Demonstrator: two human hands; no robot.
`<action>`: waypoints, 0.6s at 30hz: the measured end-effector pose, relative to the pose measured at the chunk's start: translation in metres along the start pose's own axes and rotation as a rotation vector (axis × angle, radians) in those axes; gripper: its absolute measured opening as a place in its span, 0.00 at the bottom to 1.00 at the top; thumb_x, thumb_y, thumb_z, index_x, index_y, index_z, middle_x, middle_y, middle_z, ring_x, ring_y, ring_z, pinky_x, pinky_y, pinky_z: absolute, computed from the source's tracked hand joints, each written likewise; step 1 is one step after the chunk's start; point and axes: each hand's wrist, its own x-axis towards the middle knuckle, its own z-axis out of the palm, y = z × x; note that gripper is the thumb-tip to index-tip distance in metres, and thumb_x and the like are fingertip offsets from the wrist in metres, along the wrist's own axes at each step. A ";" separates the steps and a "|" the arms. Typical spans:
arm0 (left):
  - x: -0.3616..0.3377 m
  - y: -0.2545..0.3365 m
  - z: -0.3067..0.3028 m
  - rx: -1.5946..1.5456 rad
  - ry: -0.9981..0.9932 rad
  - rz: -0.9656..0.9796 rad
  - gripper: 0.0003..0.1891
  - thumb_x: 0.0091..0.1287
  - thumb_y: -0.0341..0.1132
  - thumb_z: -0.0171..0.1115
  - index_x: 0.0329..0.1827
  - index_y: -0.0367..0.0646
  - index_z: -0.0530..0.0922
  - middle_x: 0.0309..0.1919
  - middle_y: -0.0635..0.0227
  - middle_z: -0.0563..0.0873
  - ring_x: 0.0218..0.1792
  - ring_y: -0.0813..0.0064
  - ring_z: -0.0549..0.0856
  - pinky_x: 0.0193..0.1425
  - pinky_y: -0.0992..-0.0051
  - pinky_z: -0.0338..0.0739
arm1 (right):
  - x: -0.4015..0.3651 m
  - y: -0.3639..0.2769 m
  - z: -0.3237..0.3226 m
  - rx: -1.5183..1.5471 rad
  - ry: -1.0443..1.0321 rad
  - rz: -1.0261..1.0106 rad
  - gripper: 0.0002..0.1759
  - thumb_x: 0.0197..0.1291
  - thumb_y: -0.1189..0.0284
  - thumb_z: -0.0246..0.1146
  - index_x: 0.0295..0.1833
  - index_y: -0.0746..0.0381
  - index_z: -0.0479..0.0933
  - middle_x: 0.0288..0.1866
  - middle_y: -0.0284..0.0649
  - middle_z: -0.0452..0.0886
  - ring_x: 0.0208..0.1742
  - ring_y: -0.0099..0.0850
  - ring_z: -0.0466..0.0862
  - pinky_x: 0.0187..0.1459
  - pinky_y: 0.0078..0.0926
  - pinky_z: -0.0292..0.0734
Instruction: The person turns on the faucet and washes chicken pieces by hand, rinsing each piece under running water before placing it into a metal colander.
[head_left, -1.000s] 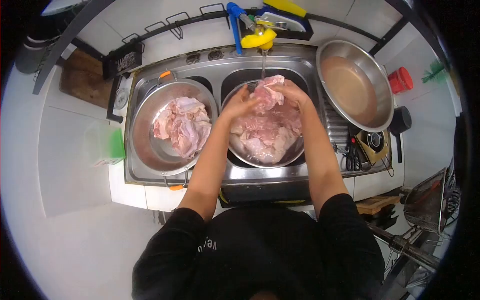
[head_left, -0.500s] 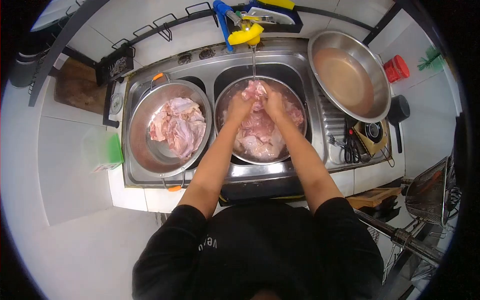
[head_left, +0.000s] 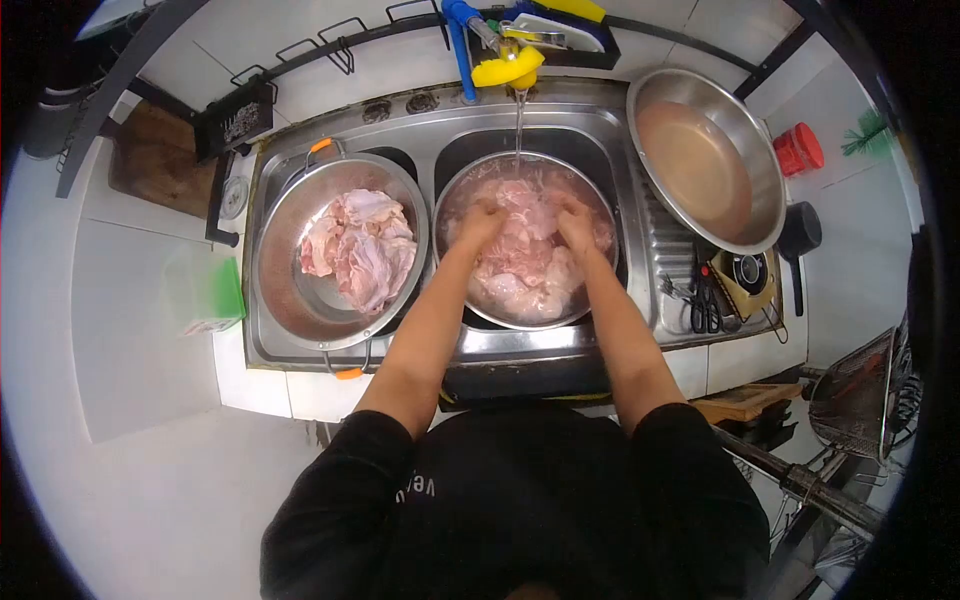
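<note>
Raw chicken pieces lie in water in a round metal basin set in the sink. My left hand is at the left side of a pink piece of raw chicken near the middle of the basin, its fingers curled against the meat. At that piece's right side is my right hand, fingers also bent onto it and partly under the water. A thin stream from the faucet falls into the basin just beyond the meat.
On the left, an orange-handled metal pan holds more raw chicken. A large metal bowl of cloudy water rests on the drainboard at right. Nearby lie black-handled scissors, a small burner-like box and a dark ladle or pot.
My hands have moved apart and a little toward me, from close together under the stream. The chicken piece, bunched up before, now lies spread between them, lower in the water.
</note>
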 end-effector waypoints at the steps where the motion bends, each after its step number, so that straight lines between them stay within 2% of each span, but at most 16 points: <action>1: 0.001 0.004 0.007 0.002 -0.005 0.002 0.28 0.59 0.46 0.62 0.55 0.33 0.71 0.46 0.55 0.80 0.40 0.65 0.83 0.45 0.72 0.76 | 0.000 0.001 0.002 0.002 0.006 0.001 0.19 0.55 0.81 0.54 0.53 0.58 0.77 0.42 0.33 0.81 0.36 0.22 0.78 0.30 0.20 0.73; 3: 0.004 0.013 0.022 0.051 0.273 0.093 0.33 0.55 0.48 0.63 0.56 0.29 0.71 0.49 0.44 0.79 0.52 0.56 0.80 0.54 0.65 0.73 | 0.000 0.004 0.015 -0.105 0.141 0.024 0.18 0.52 0.80 0.58 0.51 0.60 0.77 0.31 0.34 0.81 0.30 0.22 0.79 0.29 0.19 0.73; 4: 0.016 0.004 0.031 0.051 0.268 0.099 0.33 0.55 0.48 0.63 0.56 0.29 0.71 0.49 0.44 0.79 0.52 0.56 0.80 0.54 0.65 0.73 | 0.000 0.004 0.022 -0.105 0.149 0.023 0.18 0.52 0.80 0.58 0.51 0.60 0.77 0.31 0.34 0.81 0.30 0.22 0.79 0.29 0.19 0.73; 6: 0.029 0.002 0.042 0.051 0.328 0.099 0.38 0.56 0.52 0.64 0.58 0.27 0.68 0.51 0.42 0.78 0.54 0.56 0.78 0.54 0.66 0.74 | 0.001 0.005 0.031 0.168 -0.138 0.157 0.20 0.54 0.79 0.58 0.55 0.58 0.75 0.30 0.34 0.80 0.29 0.23 0.78 0.29 0.17 0.73; 7: 0.030 0.006 0.041 0.049 0.325 0.103 0.38 0.56 0.52 0.64 0.58 0.27 0.68 0.51 0.42 0.78 0.54 0.56 0.78 0.54 0.66 0.74 | 0.003 0.008 0.029 0.166 -0.133 0.155 0.20 0.54 0.79 0.58 0.55 0.58 0.75 0.30 0.34 0.80 0.29 0.23 0.78 0.29 0.17 0.73; 9: 0.024 0.019 0.032 -0.601 0.064 -0.318 0.37 0.58 0.53 0.61 0.61 0.30 0.67 0.49 0.47 0.80 0.51 0.58 0.80 0.52 0.68 0.75 | 0.005 0.013 0.030 0.374 -0.147 0.042 0.21 0.56 0.78 0.59 0.57 0.56 0.73 0.33 0.35 0.79 0.31 0.24 0.78 0.31 0.18 0.74; 10: 0.017 0.024 0.029 -0.597 0.066 -0.320 0.37 0.58 0.53 0.61 0.61 0.30 0.67 0.49 0.47 0.80 0.51 0.58 0.80 0.52 0.68 0.75 | 0.003 0.008 0.029 0.378 -0.148 0.044 0.21 0.56 0.78 0.59 0.57 0.56 0.73 0.33 0.35 0.79 0.31 0.24 0.78 0.31 0.18 0.74; 12: 0.003 0.032 0.027 -0.926 -0.111 -0.199 0.35 0.59 0.56 0.62 0.59 0.34 0.70 0.43 0.55 0.82 0.42 0.66 0.83 0.46 0.76 0.77 | -0.007 -0.006 0.021 0.509 -0.078 0.128 0.18 0.58 0.75 0.58 0.56 0.60 0.73 0.41 0.39 0.79 0.36 0.25 0.77 0.36 0.21 0.74; 13: 0.006 0.027 0.033 -0.924 -0.114 -0.201 0.35 0.59 0.56 0.62 0.59 0.34 0.70 0.43 0.55 0.82 0.42 0.66 0.83 0.46 0.76 0.77 | -0.010 -0.017 0.019 0.510 -0.075 0.129 0.18 0.58 0.75 0.58 0.56 0.60 0.73 0.41 0.39 0.79 0.36 0.25 0.77 0.36 0.21 0.74; 15: 0.010 0.018 0.043 -0.666 0.133 -0.014 0.32 0.61 0.55 0.60 0.55 0.32 0.73 0.40 0.54 0.83 0.40 0.67 0.83 0.43 0.75 0.77 | -0.008 -0.038 0.021 0.509 -0.047 0.322 0.15 0.60 0.72 0.60 0.53 0.61 0.75 0.42 0.42 0.80 0.42 0.26 0.78 0.38 0.21 0.74; 16: 0.005 0.024 0.041 -0.667 0.134 -0.016 0.32 0.61 0.55 0.60 0.55 0.32 0.73 0.40 0.54 0.83 0.40 0.67 0.83 0.43 0.75 0.77 | -0.003 -0.032 0.027 0.508 -0.048 0.324 0.15 0.60 0.72 0.60 0.53 0.61 0.75 0.42 0.42 0.80 0.42 0.26 0.78 0.38 0.21 0.74; 18: -0.008 0.041 0.033 -0.340 0.272 -0.040 0.31 0.61 0.56 0.59 0.50 0.32 0.76 0.39 0.55 0.83 0.40 0.70 0.82 0.42 0.75 0.76 | 0.013 -0.011 0.039 0.036 0.037 0.152 0.15 0.61 0.66 0.60 0.50 0.62 0.77 0.43 0.42 0.81 0.41 0.26 0.79 0.37 0.22 0.74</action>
